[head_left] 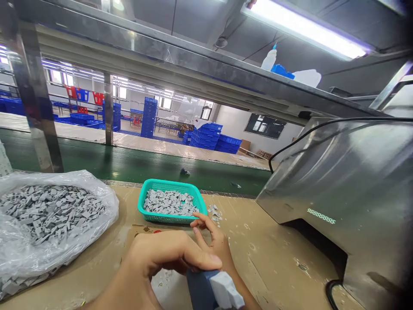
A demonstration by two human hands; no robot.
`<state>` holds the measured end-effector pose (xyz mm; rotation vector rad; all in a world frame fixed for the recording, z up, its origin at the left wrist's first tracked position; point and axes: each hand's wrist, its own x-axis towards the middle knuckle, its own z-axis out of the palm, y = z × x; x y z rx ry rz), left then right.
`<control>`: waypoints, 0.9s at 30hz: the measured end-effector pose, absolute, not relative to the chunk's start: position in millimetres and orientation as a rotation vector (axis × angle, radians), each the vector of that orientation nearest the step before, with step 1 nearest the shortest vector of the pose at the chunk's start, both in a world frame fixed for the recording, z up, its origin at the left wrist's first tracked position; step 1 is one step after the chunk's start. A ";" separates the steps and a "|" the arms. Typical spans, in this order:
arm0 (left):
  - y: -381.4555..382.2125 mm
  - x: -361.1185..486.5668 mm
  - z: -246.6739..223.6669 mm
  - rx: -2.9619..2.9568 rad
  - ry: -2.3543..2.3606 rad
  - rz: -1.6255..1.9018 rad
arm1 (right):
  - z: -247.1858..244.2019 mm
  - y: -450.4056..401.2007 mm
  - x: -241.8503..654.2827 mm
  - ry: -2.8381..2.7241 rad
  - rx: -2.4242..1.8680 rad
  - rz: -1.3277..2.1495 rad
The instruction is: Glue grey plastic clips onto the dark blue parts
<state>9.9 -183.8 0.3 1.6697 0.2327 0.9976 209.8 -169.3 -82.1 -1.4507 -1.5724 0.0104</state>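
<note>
My left hand [161,262] is in the lower middle, its thumb and fingers closed on a dark blue block [201,288]. A light grey piece [226,290] sits against the block's right side. Beyond it, my right hand [211,237] reaches up to the near right corner of a green basket [171,219]. Its fingers are bent, with thumb and fingertips near each other; whether anything small is between them is too small to tell. Small grey parts [169,202] fill the basket. A few loose light pieces [214,213] lie just right of it.
On the left, a clear plastic bag [111,202] holds many grey parts. A metal machine housing [322,181] with a black cable stands at right. Behind the cardboard-covered table [258,258] runs a green conveyor belt [161,165]. A metal shelf [193,64] crosses overhead.
</note>
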 end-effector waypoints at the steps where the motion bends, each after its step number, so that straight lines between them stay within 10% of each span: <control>1: -172.4 10.5 1.0 1.796 0.260 1.000 | -76.9 -165.7 211.1 -1.598 -1.461 -0.003; 12: 78.4 -30.7 -9.7 2.550 1.554 0.550 | -42.8 -75.6 234.8 -2.092 -1.728 0.085; 27: 149.8 46.8 -56.5 2.760 1.611 0.233 | -61.8 -74.0 235.1 -1.926 -1.687 0.254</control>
